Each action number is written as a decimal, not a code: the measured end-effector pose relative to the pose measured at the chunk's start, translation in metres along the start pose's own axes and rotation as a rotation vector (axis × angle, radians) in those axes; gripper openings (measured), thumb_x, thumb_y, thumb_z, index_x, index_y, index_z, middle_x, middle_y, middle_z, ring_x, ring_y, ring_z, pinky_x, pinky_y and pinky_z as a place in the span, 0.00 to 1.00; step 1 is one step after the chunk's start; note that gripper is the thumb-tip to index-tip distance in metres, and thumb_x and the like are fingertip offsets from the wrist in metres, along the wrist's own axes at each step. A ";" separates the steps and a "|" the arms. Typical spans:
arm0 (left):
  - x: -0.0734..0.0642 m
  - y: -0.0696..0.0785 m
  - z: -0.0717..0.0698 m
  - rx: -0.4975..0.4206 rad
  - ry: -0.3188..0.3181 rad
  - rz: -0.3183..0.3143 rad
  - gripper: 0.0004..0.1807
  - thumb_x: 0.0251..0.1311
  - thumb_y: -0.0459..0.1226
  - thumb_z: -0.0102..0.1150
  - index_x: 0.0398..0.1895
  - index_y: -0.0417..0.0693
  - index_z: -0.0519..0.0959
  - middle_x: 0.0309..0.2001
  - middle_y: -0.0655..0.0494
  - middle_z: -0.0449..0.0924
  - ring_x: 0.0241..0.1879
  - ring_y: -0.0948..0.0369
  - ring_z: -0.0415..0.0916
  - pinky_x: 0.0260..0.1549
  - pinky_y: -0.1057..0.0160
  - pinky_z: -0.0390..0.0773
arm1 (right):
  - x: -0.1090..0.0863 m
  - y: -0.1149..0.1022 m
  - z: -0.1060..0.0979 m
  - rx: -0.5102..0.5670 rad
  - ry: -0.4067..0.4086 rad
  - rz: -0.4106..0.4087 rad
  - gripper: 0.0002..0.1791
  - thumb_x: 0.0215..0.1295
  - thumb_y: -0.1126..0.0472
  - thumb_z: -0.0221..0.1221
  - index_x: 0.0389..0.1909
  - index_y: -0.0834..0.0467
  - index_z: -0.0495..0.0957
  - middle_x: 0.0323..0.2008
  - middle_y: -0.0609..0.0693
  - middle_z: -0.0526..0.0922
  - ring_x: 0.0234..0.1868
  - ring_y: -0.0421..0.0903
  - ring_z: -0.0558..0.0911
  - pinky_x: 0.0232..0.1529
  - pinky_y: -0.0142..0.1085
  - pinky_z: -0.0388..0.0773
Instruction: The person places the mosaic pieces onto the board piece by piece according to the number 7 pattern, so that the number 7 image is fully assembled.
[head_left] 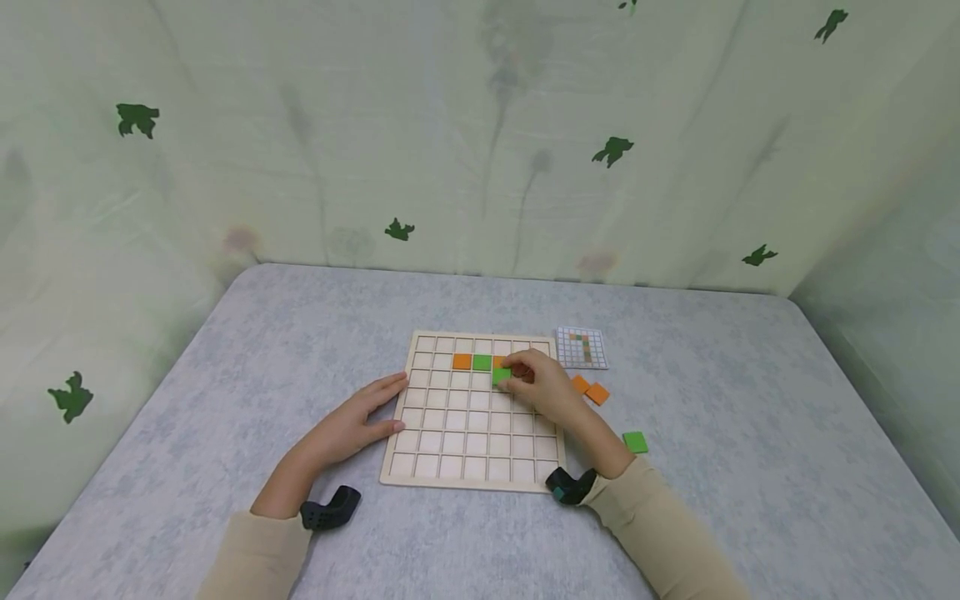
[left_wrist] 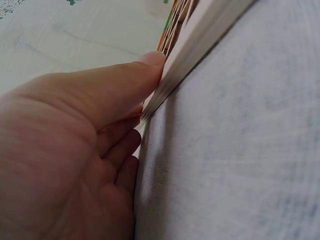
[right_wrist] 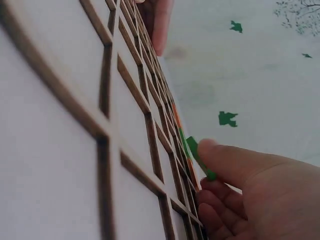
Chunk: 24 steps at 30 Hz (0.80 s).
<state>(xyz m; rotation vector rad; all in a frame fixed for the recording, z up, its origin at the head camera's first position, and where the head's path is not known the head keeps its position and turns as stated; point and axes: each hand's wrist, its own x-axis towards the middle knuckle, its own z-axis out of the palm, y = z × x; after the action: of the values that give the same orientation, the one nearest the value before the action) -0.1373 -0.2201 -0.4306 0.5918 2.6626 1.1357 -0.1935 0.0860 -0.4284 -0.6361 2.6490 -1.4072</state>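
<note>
A wooden grid board (head_left: 453, 442) lies flat on the table. In its second row from the back sit an orange tile (head_left: 462, 362), a green tile (head_left: 482, 362) and another orange tile (head_left: 498, 362), partly hidden by fingers. My right hand (head_left: 546, 386) pinches a green square tile (right_wrist: 200, 158) between thumb and fingers, tilted just above the board in the right wrist view. From the head it appears just in front of the right orange tile. At the board's left edge my left hand (head_left: 352, 423) rests with thumb and fingertips touching the rim, fingers fairly straight.
Right of the board lies a small printed pattern card (head_left: 582, 348) showing a coloured grid. Two loose orange tiles (head_left: 597, 393) lie in front of it, one partly behind the right hand. A loose green tile (head_left: 635, 442) is beside the right forearm. A pale curtain (head_left: 450, 125) hangs behind.
</note>
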 end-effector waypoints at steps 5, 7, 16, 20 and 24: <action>0.000 0.000 0.000 0.000 -0.002 -0.001 0.37 0.57 0.43 0.58 0.67 0.42 0.56 0.68 0.48 0.49 0.66 0.47 0.43 0.58 0.43 0.50 | 0.000 0.001 0.002 -0.058 -0.008 -0.017 0.12 0.56 0.60 0.62 0.42 0.57 0.78 0.38 0.47 0.75 0.36 0.41 0.72 0.37 0.34 0.71; 0.000 0.000 0.001 0.001 -0.001 -0.002 0.37 0.57 0.44 0.58 0.67 0.43 0.56 0.68 0.48 0.49 0.66 0.47 0.43 0.58 0.43 0.50 | 0.000 0.001 0.003 -0.081 -0.011 -0.022 0.11 0.56 0.60 0.62 0.41 0.57 0.79 0.36 0.47 0.74 0.35 0.42 0.70 0.35 0.34 0.70; -0.001 -0.001 0.000 0.003 0.002 0.002 0.37 0.57 0.45 0.57 0.67 0.43 0.56 0.68 0.48 0.49 0.66 0.46 0.43 0.58 0.43 0.50 | 0.001 -0.002 0.002 -0.081 -0.036 -0.003 0.12 0.54 0.61 0.64 0.41 0.56 0.80 0.36 0.47 0.74 0.34 0.43 0.69 0.35 0.35 0.69; 0.000 -0.001 0.000 0.001 0.000 0.002 0.37 0.57 0.45 0.57 0.67 0.43 0.56 0.68 0.48 0.49 0.66 0.47 0.43 0.58 0.43 0.50 | -0.001 -0.007 -0.006 -0.026 -0.030 -0.002 0.18 0.54 0.61 0.64 0.47 0.59 0.77 0.41 0.50 0.75 0.40 0.45 0.72 0.41 0.36 0.71; 0.000 -0.001 0.000 -0.003 0.002 0.005 0.37 0.57 0.45 0.57 0.67 0.43 0.56 0.68 0.48 0.49 0.66 0.47 0.43 0.58 0.43 0.50 | -0.009 -0.015 -0.025 -0.028 0.011 -0.051 0.22 0.55 0.60 0.63 0.51 0.61 0.74 0.47 0.54 0.74 0.46 0.50 0.72 0.46 0.41 0.71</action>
<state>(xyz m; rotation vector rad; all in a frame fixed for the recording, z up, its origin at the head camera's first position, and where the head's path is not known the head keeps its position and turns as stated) -0.1374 -0.2212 -0.4316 0.5976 2.6620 1.1413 -0.1868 0.1013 -0.4034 -0.7053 2.6843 -1.3924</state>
